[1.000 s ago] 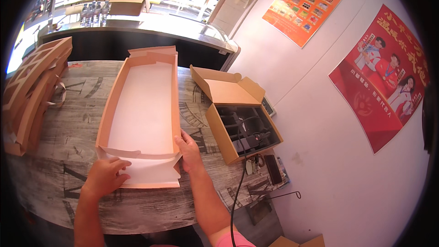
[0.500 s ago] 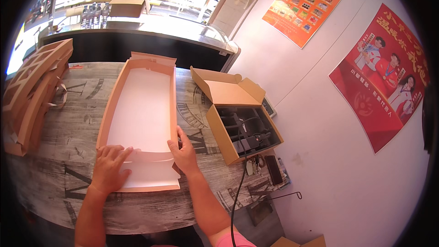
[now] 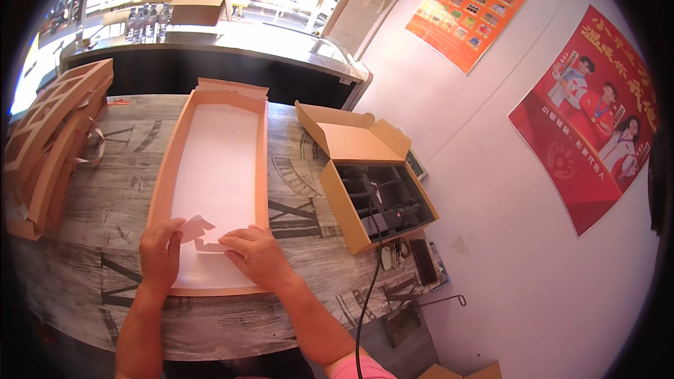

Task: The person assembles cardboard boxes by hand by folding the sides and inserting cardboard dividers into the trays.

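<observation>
The long carton (image 3: pixel 214 161) is laid flat on the counter (image 3: pixel 232 326). At the carton's near end, small white flaps (image 3: pixel 194 229) are seemingly pinched by the left hand (image 3: pixel 160 256) and right hand (image 3: pixel 258 257), apparently to be held up; the grip is partly hidden. Well right of the carton, printed characters are borne by a red poster (image 3: pixel 579 133).

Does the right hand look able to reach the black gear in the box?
Probably yes, if the right hand leaves the flap: the box stands open, though a cable crosses its near edge.
</observation>
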A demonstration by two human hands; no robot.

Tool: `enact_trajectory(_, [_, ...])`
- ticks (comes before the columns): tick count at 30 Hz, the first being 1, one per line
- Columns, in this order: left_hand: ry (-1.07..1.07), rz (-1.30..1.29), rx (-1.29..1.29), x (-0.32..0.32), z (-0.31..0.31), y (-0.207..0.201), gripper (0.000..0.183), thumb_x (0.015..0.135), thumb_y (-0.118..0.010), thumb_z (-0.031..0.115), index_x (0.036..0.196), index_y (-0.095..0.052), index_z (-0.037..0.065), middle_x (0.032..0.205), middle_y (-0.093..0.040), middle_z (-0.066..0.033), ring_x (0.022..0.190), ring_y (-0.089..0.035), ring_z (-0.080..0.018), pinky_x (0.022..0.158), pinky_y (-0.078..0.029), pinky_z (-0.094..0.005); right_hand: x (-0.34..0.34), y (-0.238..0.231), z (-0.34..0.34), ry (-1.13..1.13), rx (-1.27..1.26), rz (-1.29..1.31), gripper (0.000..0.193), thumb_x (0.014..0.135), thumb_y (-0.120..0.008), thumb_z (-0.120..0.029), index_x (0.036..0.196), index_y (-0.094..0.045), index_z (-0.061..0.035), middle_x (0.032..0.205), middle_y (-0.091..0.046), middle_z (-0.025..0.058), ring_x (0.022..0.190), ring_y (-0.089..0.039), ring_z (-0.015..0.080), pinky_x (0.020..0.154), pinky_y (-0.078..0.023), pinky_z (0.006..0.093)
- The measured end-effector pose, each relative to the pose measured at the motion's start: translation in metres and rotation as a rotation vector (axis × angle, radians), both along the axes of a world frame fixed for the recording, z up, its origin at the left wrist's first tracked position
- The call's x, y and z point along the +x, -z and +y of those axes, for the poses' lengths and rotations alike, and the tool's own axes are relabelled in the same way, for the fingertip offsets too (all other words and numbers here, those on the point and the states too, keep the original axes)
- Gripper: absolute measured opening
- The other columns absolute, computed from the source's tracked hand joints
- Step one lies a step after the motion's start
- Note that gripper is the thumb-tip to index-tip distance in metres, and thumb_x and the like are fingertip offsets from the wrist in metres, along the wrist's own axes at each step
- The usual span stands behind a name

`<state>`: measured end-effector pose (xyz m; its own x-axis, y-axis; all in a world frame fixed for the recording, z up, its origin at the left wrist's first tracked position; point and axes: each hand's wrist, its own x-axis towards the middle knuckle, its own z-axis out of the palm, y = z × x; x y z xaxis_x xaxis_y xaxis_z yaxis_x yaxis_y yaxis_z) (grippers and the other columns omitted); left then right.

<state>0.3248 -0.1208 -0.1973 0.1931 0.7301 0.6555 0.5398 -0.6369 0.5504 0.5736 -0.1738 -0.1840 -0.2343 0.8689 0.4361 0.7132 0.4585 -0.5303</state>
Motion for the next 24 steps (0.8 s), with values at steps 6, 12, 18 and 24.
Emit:
enact_trajectory(6, [0.032,-0.051,-0.026,-0.006,0.001,-0.001,0.021,0.095,-0.068,0.0,0.116,-0.074,0.003,0.104,-0.074,-0.0165,0.101,-0.07,-0.0366,0.09,-0.054,-0.0446,0.0,-0.008,-0.002,-0.057,-0.065,-0.043,0.016,0.095,-0.08,-0.026,0.094,-0.075,-0.011,0.098,-0.076,0.0025,0.097,-0.071,0.026,0.115,-0.044,0.0466])
enact_trajectory(12, [-0.063,-0.171,-0.044,-0.026,0.019,0.01,0.022,0.107,-0.065,0.016,0.121,-0.073,0.001,0.1,-0.075,-0.0174,0.092,-0.073,-0.0317,0.082,-0.055,-0.0421,0.02,-0.015,0.001,0.025,0.006,0.08,0.04,0.098,-0.078,-0.041,0.081,-0.072,-0.006,0.077,-0.07,0.0086,0.075,-0.065,0.0281,0.092,-0.052,0.0438])
enact_trajectory(18, [0.017,-0.324,-0.484,-0.067,0.038,0.021,0.049,0.113,-0.058,0.042,0.129,-0.072,-0.002,0.092,-0.074,-0.0081,0.087,-0.067,-0.0125,0.076,-0.052,-0.0292,0.037,-0.032,-0.004,0.296,-0.301,0.283,0.039,0.1,-0.078,-0.038,0.09,-0.074,-0.0005,0.076,-0.07,0.0098,0.068,-0.065,0.0214,0.065,-0.052,0.034])
enact_trajectory(24, [0.206,-0.351,-0.713,-0.092,0.043,0.0,0.055,0.108,-0.066,0.047,0.127,-0.072,-0.004,0.093,-0.075,-0.0079,0.089,-0.069,-0.0126,0.076,-0.053,-0.0276,0.077,-0.015,-0.005,0.152,-0.483,0.605,0.028,0.096,-0.077,-0.018,0.117,-0.074,0.0004,0.098,-0.074,0.0036,0.09,-0.068,0.0118,0.08,-0.057,0.0286])
